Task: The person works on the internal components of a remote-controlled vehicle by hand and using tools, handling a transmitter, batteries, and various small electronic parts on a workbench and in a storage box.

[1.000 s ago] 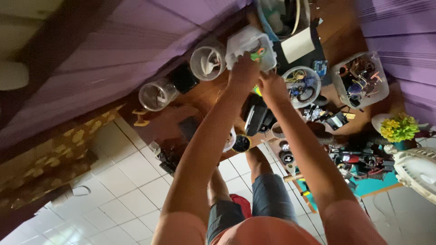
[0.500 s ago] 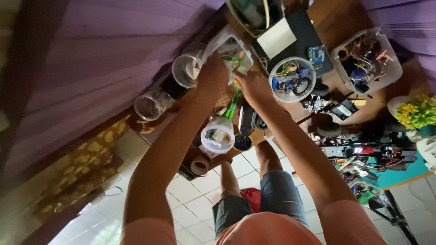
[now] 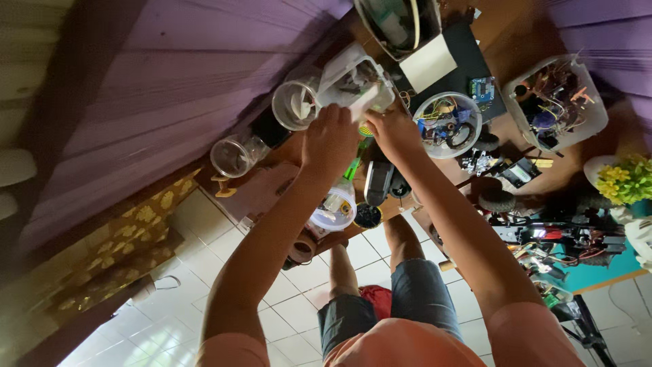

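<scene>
1. A cluttered brown wooden table [image 3: 523, 34] stands against purple plank walls, above a white tiled floor; the head view looks steeply down.
2. The left hand [image 3: 331, 139] and right hand [image 3: 394, 132] both reach forward to a clear plastic box [image 3: 354, 83] at the table's far edge.
3. Each hand closes its fingers on the box's near rim, holding it together.
4. A clear cup [image 3: 295, 105] sits just beside the box, and a glass jar [image 3: 234, 155] lies farther along.
5. A round bowl of wires [image 3: 446, 124] stands near the right hand; a tub of parts [image 3: 553, 92] is well apart.
</scene>
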